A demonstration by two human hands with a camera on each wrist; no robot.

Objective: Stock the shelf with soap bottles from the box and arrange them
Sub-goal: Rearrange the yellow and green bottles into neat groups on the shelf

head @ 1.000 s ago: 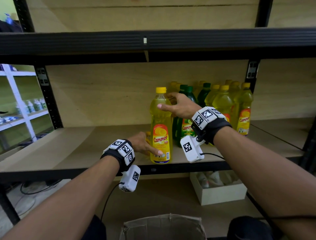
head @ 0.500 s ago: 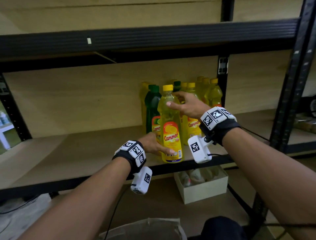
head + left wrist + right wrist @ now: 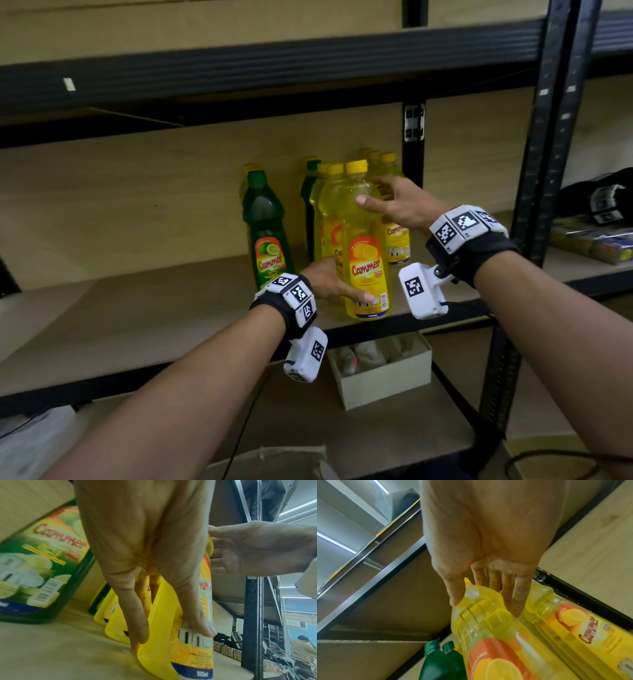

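Observation:
A yellow Cammer soap bottle (image 3: pixel 368 270) stands upright at the front edge of the wooden shelf (image 3: pixel 137 315), in front of a row of other yellow bottles (image 3: pixel 327 219). My left hand (image 3: pixel 337 284) holds its base, thumb on the barcode and fingers on the far side (image 3: pixel 171 628). My right hand (image 3: pixel 373 193) holds its shoulder just under the yellow cap, thumb in front and fingers behind (image 3: pixel 485 607). A green Cammer bottle (image 3: pixel 267 233) stands apart to the left. The cardboard box (image 3: pixel 274 462) shows at the bottom edge.
More yellow bottles (image 3: pixel 394 240) stand against the black upright (image 3: pixel 412 205) at the right. A heavier black post (image 3: pixel 548 154) frames the bay. A small white box (image 3: pixel 380 373) sits on the lower shelf. The shelf board left of the green bottle is bare.
Both hands have carried the yellow bottle rightward, from left of the green bottles to the front of the yellow row. My view has turned right with it.

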